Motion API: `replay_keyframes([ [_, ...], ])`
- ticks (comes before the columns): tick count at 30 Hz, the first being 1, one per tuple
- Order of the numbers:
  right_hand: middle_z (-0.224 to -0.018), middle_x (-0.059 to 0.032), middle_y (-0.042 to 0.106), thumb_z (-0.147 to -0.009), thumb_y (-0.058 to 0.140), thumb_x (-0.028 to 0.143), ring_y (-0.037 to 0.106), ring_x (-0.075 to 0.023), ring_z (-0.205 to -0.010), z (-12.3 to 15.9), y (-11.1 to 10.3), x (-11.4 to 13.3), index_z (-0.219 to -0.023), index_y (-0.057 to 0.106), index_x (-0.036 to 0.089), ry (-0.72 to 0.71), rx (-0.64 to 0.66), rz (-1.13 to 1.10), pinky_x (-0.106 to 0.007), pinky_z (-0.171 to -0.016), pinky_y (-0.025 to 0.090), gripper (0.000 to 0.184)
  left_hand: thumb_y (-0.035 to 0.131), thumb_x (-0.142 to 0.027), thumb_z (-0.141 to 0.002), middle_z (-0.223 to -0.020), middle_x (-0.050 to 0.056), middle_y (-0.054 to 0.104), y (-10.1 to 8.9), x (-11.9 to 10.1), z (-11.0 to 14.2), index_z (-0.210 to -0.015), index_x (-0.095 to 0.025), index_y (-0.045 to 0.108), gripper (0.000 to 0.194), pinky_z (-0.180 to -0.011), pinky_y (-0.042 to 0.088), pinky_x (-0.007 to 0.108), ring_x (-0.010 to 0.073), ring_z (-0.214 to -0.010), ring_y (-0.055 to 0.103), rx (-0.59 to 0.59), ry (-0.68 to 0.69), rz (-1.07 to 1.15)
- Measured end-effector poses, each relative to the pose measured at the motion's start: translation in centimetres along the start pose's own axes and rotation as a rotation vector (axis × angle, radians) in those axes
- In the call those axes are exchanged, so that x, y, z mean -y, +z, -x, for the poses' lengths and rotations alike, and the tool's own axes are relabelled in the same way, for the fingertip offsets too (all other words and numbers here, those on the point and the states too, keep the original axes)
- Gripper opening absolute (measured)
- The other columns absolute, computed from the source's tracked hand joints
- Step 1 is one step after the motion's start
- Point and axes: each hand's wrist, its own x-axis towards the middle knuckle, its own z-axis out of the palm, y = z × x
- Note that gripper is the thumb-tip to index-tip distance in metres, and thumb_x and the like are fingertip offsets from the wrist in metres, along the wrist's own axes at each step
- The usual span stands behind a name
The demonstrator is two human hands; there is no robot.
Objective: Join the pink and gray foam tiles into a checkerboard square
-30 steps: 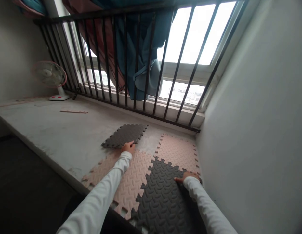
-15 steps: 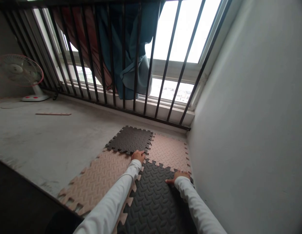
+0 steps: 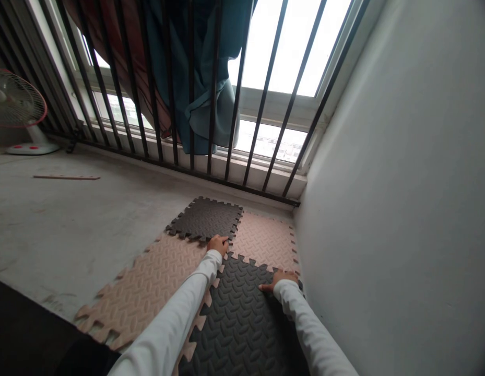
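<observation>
Left hand (image 3: 217,244): half-curled, hold unclear; far dark mat (image 3: 206,218) was touched, eleven o'clock.
Right hand (image 3: 280,280): spread, empty; near dark mat (image 3: 246,318) touched.

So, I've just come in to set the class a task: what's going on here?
A person is handling interlocking foam floor tiles, laid two by two. The left hand is at the near edge of the far dark tile, close to where all four meet; the right hand rests on the near dark tile. Pink tiles lie at near left and far right. Whether every edge is locked, I can't tell.
</observation>
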Motion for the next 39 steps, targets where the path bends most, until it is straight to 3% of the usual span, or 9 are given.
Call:
replay_keyframes([
  [13,-0.126,-0.0260,0.038,-0.037,0.052,0.077,0.029,-0.0397,-0.118,0.6,-0.6,0.1,-0.126,0.034,0.006,-0.024,0.013,0.027,-0.052,-0.084,0.034,0.115,0.041,-0.027,-0.075,-0.100,0.007,0.060,0.4,-0.4,1.5,-0.099,-0.025,0.062,0.033,-0.078,0.041,0.023,0.0152,-0.093,0.055,0.112,0.034,-0.175],
  [18,-0.125,-0.0229,0.040,-0.037,0.052,0.077,0.032,-0.0384,-0.117,0.7,-0.8,0.1,-0.123,0.039,0.011,-0.035,0.016,0.034,-0.051,-0.083,0.035,0.109,0.041,-0.025,-0.073,-0.098,0.009,0.060,0.5,-0.7,1.8,-0.107,-0.028,0.056,0.037,-0.075,0.042,0.032,0.0201,-0.090,0.057,0.138,0.065,-0.279],
  [21,-0.124,-0.0253,0.040,-0.037,0.053,0.077,0.032,-0.0384,-0.117,0.6,-0.7,0.1,-0.125,0.037,0.009,-0.015,0.008,0.040,-0.051,-0.084,0.034,0.113,0.043,-0.026,-0.072,-0.101,0.011,0.059,0.4,-0.9,1.5,-0.115,-0.032,0.049,0.044,-0.076,0.041,0.038,0.0235,-0.091,0.057,0.168,0.107,-0.331],
  [27,-0.125,-0.0274,0.038,-0.034,0.055,0.077,0.031,-0.0399,-0.117,0.4,-0.4,0.1,-0.125,0.035,0.009,0.013,-0.002,0.027,-0.054,-0.084,0.033,0.115,0.038,-0.026,-0.077,-0.099,0.012,0.062,0.0,-1.4,0.4,-0.099,-0.028,0.060,0.031,-0.075,0.042,0.039,0.0243,-0.091,0.058,0.246,0.155,-0.379],
  [39,-0.123,-0.0286,0.039,-0.035,0.056,0.076,0.030,-0.0405,-0.117,0.6,-0.6,0.2,-0.123,0.037,0.007,0.007,0.001,0.023,-0.053,-0.085,0.033,0.114,0.035,-0.025,-0.079,-0.099,0.016,0.061,1.0,-1.5,-0.9,-0.099,-0.022,0.061,0.033,-0.072,0.041,0.038,0.0257,-0.091,0.058,0.242,0.096,-0.378],
])
